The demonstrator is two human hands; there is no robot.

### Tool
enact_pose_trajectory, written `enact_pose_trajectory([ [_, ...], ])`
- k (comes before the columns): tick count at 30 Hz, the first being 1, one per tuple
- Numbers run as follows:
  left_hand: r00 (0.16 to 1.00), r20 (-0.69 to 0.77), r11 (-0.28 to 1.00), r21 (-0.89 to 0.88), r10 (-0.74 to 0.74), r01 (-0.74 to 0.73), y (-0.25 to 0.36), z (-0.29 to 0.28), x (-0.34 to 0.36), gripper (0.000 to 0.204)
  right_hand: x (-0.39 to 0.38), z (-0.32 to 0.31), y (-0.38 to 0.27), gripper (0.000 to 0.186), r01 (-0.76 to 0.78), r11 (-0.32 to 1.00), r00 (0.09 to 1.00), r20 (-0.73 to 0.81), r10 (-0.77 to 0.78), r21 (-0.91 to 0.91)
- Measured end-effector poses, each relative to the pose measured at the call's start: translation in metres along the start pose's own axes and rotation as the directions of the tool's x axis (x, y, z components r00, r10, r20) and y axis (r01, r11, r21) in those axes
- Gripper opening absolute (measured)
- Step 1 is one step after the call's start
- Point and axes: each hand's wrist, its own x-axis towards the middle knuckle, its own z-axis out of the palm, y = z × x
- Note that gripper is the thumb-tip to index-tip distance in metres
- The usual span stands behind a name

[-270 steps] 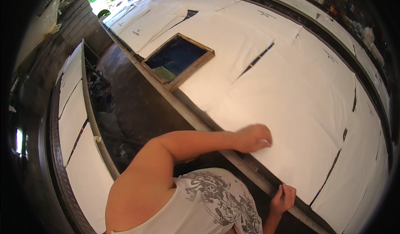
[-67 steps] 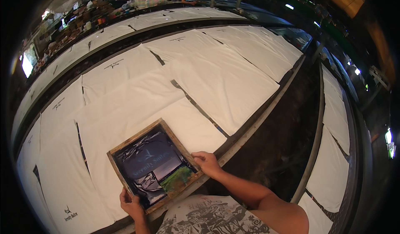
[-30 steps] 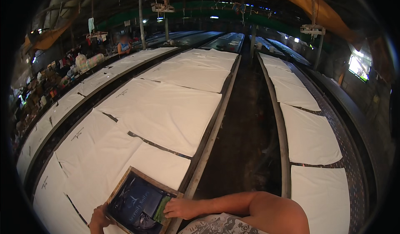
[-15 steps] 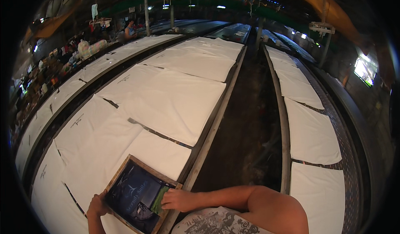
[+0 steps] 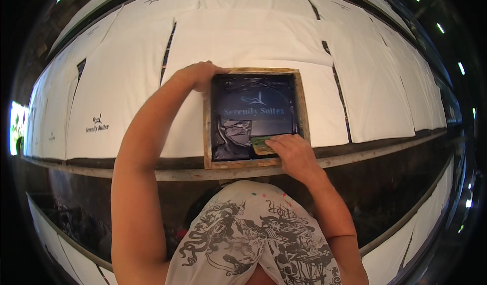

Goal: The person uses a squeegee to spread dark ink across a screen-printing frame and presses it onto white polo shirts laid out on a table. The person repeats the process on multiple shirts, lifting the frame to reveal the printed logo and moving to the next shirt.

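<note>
A wooden-framed printing screen lies flat on a white cloth in front of me. Its dark mesh carries a pale bird-like emblem above lettering, and glossy dark ink or film shows along the lower left. My left hand is closed round the frame's far left corner, its fingertips partly hidden. Inside the frame, near its right front, my right hand grips a green-topped squeegee with fingers bent over its upper edge. The squeegee rests on the mesh, below the lettering.
More white cloths cover the long table, some bearing a dark printed emblem. A raised rail runs along the table's near edge, close to my body. Behind me another table holds white cloths.
My view has swung round and down, so the screen now sits centred and square to me rather than slanted at lower left. Both hands keep much the same holds on frame and squeegee.
</note>
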Motion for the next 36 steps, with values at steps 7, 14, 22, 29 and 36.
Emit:
enact_pose_trajectory([
  [7,0.996,0.047,0.994,-0.074,-0.079,0.082,0.013,-0.010,-0.009,0.132,0.017,-0.038,0.006,0.049,-0.068,0.997,0.971,0.232,0.056,0.043],
  [14,0.996,0.016,0.995,-0.048,-0.086,0.086,0.018,-0.011,-0.008,0.132,-0.001,-0.034,0.000,0.055,-0.033,0.999,0.977,0.211,0.029,0.015],
  [22,0.998,-0.027,0.998,-0.001,-0.055,0.055,0.013,-0.004,-0.004,0.131,-0.001,-0.035,0.020,0.054,0.069,0.997,0.953,0.297,-0.060,-0.020],
  [29,0.996,-0.083,0.999,0.026,-0.022,0.025,0.005,0.000,-0.006,0.124,0.032,-0.002,0.036,0.045,0.257,0.966,0.946,0.201,-0.254,0.011],
  [36,0.996,-0.079,0.998,0.036,-0.042,0.045,0.010,-0.001,-0.005,0.119,0.100,0.057,0.035,0.046,0.179,0.974,0.983,0.071,-0.170,-0.139],
])
